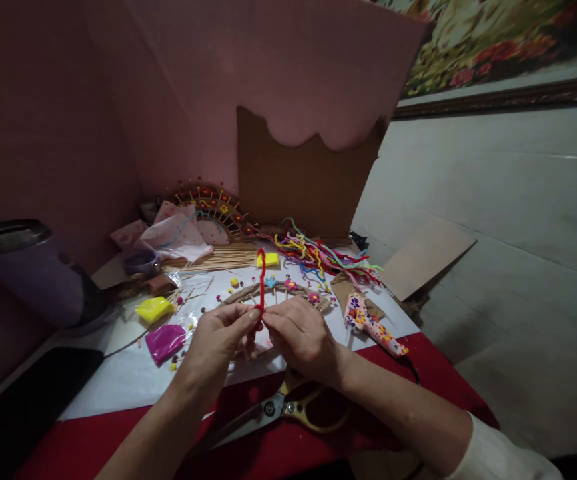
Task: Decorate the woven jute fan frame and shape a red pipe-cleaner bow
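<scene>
A red pipe cleaner (262, 279) stands upright between my two hands. My left hand (221, 337) pinches its lower end with thumb and fingers closed. My right hand (302, 335) meets it from the right, fingers curled in a pinch at the same spot. Just behind the hands lies an arched piece of sticks (278, 291) dotted with small coloured flowers. Under my right wrist rest scissors (288, 407) with gold handles on the red cloth (88, 447).
A pile of coloured pipe cleaners (321, 255) lies behind. Yellow (154, 308) and magenta (165, 341) clay packets sit left on white paper (123, 373). A decorated glue gun (373, 325) lies right. A brown cardboard (303, 177), a fan-shaped craft (213, 207) and a purple tumbler (28, 270) stand around.
</scene>
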Demonstrator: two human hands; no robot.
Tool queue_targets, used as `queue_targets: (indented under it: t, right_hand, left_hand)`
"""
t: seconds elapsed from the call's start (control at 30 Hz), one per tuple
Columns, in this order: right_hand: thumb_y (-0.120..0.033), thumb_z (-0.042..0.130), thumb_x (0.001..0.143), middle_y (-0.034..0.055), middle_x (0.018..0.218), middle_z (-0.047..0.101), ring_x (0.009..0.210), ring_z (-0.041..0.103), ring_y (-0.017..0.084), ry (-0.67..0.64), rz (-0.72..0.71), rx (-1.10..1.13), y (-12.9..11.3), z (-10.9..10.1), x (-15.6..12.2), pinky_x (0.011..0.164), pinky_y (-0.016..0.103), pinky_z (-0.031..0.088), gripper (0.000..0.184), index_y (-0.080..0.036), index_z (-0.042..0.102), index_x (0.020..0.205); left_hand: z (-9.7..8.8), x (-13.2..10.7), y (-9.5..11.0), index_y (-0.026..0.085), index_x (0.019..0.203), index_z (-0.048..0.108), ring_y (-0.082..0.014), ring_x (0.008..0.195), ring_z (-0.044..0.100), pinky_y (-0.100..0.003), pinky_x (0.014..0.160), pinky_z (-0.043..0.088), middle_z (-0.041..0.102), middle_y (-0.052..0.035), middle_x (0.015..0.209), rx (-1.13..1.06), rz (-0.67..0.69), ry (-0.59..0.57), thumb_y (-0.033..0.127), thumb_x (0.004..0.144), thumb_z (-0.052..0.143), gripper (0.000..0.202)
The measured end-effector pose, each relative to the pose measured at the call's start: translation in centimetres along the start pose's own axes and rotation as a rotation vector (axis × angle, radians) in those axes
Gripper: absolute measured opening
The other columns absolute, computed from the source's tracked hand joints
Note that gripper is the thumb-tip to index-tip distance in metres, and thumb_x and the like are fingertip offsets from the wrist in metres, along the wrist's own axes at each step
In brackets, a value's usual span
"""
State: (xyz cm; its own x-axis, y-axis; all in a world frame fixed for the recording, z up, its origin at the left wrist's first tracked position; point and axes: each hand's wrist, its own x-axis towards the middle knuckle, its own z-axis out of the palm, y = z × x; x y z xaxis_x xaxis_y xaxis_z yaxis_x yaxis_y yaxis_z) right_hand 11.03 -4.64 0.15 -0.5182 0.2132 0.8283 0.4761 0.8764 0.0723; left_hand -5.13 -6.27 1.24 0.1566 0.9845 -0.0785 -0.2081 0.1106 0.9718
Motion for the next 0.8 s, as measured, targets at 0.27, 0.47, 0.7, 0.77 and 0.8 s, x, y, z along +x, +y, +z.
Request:
queue_targets:
  t: [0.27,0.47,0.7,0.77,0.8]
  right_hand:
    - [-0.009,0.047,0.085,0.0102,0.086,0.068,0.077,0.060,0.019,-0.039,0.109,0.038,0.0,-0.8,-0.1,0.070,0.035,0.048,0.016,-0.015,0.056,0.097]
    - [-0.009,0.045,0.086,0.0103,0.089,0.067,0.081,0.060,0.019,-0.054,0.147,0.126,0.1,-0.6,-0.7,0.073,0.036,0.048,0.018,-0.016,0.057,0.098]
    - [-0.016,0.049,0.087,0.0074,0.076,0.065,0.073,0.059,0.017,0.007,0.349,0.307,0.2,-1.4,0.3,0.069,0.031,0.047,0.011,-0.014,0.060,0.090]
    - [-0.017,0.053,0.085,0.0079,0.076,0.065,0.071,0.059,0.017,-0.015,0.318,0.315,0.2,-1.5,0.5,0.068,0.031,0.047,0.009,-0.014,0.060,0.089]
    - [-0.017,0.054,0.085,0.0081,0.077,0.066,0.072,0.059,0.017,-0.032,0.291,0.316,0.2,-1.5,0.6,0.069,0.031,0.047,0.008,-0.014,0.060,0.089]
  left_hand:
    - [-0.2,-0.1,0.3,0.012,0.065,0.065,-0.0089,0.045,0.049,-0.022,0.046,0.034,0.058,-0.0007,0.055,0.025,-0.069,-0.062,0.034,0.068,0.071,0.023]
    - [-0.4,0.2,0.1,0.013,0.063,0.063,-0.0084,0.044,0.047,-0.022,0.048,0.033,0.057,0.0002,0.052,0.108,-0.029,-0.101,0.035,0.070,0.069,0.024]
    - [-0.4,0.2,0.2,0.014,0.065,0.059,-0.0086,0.045,0.046,-0.022,0.046,0.033,0.054,0.0017,0.052,0.094,-0.025,-0.110,0.036,0.073,0.066,0.025]
    - [-0.4,0.1,0.1,0.014,0.067,0.060,-0.0084,0.046,0.045,-0.021,0.047,0.033,0.054,0.0019,0.053,0.103,0.001,-0.123,0.036,0.074,0.066,0.024]
    - [-0.5,0.1,0.1,0.013,0.068,0.060,-0.0083,0.046,0.045,-0.021,0.047,0.033,0.053,0.0019,0.054,0.109,0.013,-0.131,0.036,0.074,0.066,0.024]
